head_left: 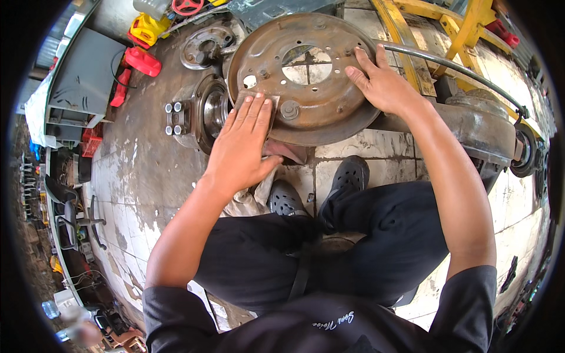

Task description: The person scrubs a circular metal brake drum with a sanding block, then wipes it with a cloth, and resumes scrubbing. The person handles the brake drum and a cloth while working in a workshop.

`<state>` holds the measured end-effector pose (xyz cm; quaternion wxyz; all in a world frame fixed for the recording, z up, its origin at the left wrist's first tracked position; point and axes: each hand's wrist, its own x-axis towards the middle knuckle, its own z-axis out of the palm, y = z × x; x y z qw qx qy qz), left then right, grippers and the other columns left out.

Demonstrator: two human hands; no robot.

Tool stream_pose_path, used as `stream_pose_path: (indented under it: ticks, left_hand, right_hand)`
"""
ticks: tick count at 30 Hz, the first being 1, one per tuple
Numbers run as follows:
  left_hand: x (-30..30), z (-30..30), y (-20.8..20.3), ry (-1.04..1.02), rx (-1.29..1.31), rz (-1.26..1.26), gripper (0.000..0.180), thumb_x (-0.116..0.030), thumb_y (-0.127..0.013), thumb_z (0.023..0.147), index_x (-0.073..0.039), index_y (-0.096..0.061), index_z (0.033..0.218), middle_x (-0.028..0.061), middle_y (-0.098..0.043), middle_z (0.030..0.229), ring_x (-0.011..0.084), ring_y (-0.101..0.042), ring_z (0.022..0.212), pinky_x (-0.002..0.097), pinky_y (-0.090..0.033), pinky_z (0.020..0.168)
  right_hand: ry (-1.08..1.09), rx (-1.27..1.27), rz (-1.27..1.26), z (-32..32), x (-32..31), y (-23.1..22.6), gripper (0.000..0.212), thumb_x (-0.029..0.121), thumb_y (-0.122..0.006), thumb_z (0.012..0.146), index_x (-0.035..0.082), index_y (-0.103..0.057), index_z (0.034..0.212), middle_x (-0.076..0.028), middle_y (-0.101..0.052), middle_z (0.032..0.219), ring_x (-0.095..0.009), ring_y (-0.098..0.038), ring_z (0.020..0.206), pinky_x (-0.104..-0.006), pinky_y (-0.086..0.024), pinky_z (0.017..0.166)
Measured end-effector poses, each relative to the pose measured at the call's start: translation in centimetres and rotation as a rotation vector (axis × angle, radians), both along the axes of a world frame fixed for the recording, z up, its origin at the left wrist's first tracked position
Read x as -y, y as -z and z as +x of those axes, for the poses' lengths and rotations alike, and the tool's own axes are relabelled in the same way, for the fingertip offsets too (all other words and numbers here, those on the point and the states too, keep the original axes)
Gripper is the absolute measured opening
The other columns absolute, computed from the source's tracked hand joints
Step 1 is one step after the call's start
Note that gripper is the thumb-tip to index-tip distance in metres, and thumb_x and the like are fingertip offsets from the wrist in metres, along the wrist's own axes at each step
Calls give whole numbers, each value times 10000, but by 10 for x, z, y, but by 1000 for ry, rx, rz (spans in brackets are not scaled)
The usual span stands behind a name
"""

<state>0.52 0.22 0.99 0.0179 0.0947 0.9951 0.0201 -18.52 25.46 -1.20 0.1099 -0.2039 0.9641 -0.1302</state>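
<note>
A round, rust-brown brake backing plate (347, 97) with a large centre hole lies in front of me. My left hand (240, 138) is flat on its near left rim, fingers stretched out and thumb apart. Under those fingers is a brown sheet (272, 106) that looks like sandpaper, pressed against the metal. My right hand (382, 82) rests on the plate's right side, open, with fingertips spread on the surface. A reddish cloth or sheet (287, 152) hangs below the near rim, partly hidden.
A greasy hub (203, 115) with bolts and a round flange (197, 47) lie left of the plate. On the right stand an axle housing (479, 129), a metal rod (447, 59) and a yellow frame (465, 29). Red containers (142, 62) and a grey cabinet (85, 73) are at the left.
</note>
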Motion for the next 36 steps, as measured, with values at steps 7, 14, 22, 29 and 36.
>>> stream_pose_path:
  ticks: [7, 14, 22, 29, 36]
  left_hand:
    - [-3, -5, 2, -41, -9, -46, 1022, -241, -757, 722, 51, -220, 1541, 266, -253, 1600, 405, -238, 1498, 487, -229, 1222]
    - [9, -20, 2, -47, -39, -66, 1009, -170, -752, 680, 56, -253, 1528, 287, -264, 1586, 412, -243, 1494, 474, -227, 1228]
    - [17, -28, 3, -2, -39, -96, 1026, -216, -755, 691, 63, -237, 1532, 287, -265, 1588, 420, -240, 1493, 481, -228, 1229]
    - [26, -16, 2, 152, 2, 52, 987, -215, -744, 698, 57, -277, 1524, 273, -278, 1589, 411, -236, 1495, 441, -213, 1242]
    - [19, -11, 4, 100, -19, 67, 949, -175, -718, 709, 40, -285, 1526, 263, -285, 1589, 400, -248, 1494, 447, -228, 1239]
  right_hand:
    - [2, 45, 3, 1, 2, -6, 801, 711, -251, 989, 206, -195, 1608, -301, -50, 1632, -511, -436, 1349, -503, -389, 1130]
    - [1, 20, -5, 0, 5, 2, 799, 717, -252, 987, 215, -200, 1607, -305, -49, 1631, -521, -450, 1333, -505, -393, 1127]
    - [28, 5, 49, 3, 9, -7, 777, 705, -264, 992, 233, -204, 1607, -294, -49, 1636, -520, -459, 1327, -506, -396, 1124]
    - [26, 16, 22, 3, 7, -3, 786, 703, -271, 992, 219, -196, 1608, -287, -48, 1639, -511, -434, 1352, -512, -380, 1135]
    - [10, 18, 12, 2, 3, -2, 795, 709, -271, 989, 218, -187, 1610, -296, -47, 1636, -514, -425, 1358, -510, -377, 1138]
